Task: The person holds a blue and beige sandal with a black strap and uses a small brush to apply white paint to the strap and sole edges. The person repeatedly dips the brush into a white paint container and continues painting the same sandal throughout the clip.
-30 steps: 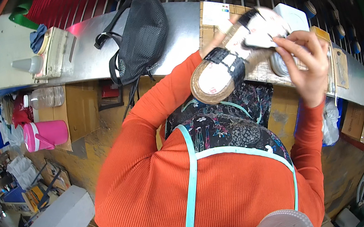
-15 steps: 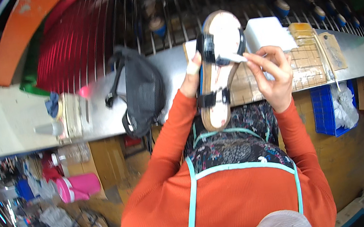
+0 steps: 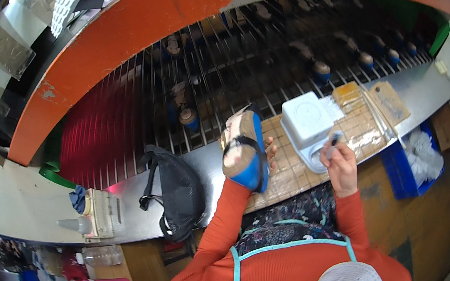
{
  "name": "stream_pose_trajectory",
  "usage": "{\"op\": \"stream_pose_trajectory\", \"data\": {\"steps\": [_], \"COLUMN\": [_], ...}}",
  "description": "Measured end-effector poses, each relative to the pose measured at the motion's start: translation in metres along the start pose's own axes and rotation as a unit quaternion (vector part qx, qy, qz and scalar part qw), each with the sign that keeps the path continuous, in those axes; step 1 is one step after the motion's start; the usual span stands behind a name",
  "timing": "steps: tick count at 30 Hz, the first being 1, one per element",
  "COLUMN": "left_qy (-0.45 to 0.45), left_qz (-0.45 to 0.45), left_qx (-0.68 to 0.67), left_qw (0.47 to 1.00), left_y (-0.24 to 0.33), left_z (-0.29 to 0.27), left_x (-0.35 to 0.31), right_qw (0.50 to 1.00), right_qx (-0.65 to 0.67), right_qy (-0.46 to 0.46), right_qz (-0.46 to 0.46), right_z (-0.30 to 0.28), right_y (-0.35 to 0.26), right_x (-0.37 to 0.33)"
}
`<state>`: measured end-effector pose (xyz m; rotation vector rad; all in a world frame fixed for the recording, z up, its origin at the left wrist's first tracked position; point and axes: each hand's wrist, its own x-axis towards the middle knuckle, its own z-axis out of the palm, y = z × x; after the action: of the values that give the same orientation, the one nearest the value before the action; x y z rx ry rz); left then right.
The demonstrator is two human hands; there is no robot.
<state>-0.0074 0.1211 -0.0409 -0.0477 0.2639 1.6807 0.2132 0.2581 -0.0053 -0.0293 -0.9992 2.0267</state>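
My left hand (image 3: 271, 152) is wrapped round a sandal (image 3: 244, 144) on a blue shoe last, mostly hidden behind it with fingertips showing on its right side. The sandal has dark straps and a pale footbed, and its heel end points toward me. In my right hand (image 3: 341, 167), the fingers pinch a slim whitish tool with a dark end (image 3: 335, 139); blur hides its exact kind. That hand is at the near right edge of a white plastic tray (image 3: 317, 164), which carries a white box-shaped container (image 3: 306, 119).
A black waist bag (image 3: 177, 193) lies on the metal ledge to the left. Beyond the ledge, a rod conveyor (image 3: 216, 88) carries several lasted sandals under an orange arch (image 3: 139, 21). A taped cardboard sheet (image 3: 363, 132), a yellow block (image 3: 346, 95) and a blue crate (image 3: 398, 174) are on the right.
The sandal has come down and left, turning from footbed-up to heel toward me. My right hand has left the strap and lowered beside the white tray with the slim tool. The view has tilted up.
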Motion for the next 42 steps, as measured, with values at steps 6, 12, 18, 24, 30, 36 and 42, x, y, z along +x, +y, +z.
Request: {"op": "stream_pose_trajectory", "data": {"steps": [6,12,18,24,30,36,42], "left_qy": [0.068,0.168,0.249,0.293,0.3,0.209,0.038], "left_qz": [-0.009,0.071,0.114,0.184,0.185,0.21,0.095], "left_qx": [-0.141,-0.099,-0.165,0.015,-0.004,-0.075,0.034], "left_qw": [0.988,0.978,0.948,0.938,0.936,0.952,0.994], "left_y": [0.036,0.065,0.062,0.096,0.094,0.058,0.024], "left_z": [-0.006,-0.006,-0.03,-0.051,-0.033,-0.012,-0.043], "left_x": [0.057,0.133,0.172,0.22,0.215,0.167,0.088], "right_qw": [0.985,0.984,0.984,0.988,0.991,0.976,0.762], "right_qx": [0.139,0.124,0.104,0.085,0.038,-0.213,-0.642], "right_qy": [0.099,0.127,0.146,0.131,0.119,0.011,-0.069], "right_qz": [-0.004,-0.013,-0.01,0.008,0.036,0.037,0.05], "right_z": [-0.063,-0.078,-0.086,-0.086,-0.07,-0.085,-0.137], "right_y": [-0.025,-0.037,-0.032,-0.026,-0.026,-0.04,0.015], "right_x": [-0.01,-0.015,-0.011,0.009,0.035,0.126,0.287]}}
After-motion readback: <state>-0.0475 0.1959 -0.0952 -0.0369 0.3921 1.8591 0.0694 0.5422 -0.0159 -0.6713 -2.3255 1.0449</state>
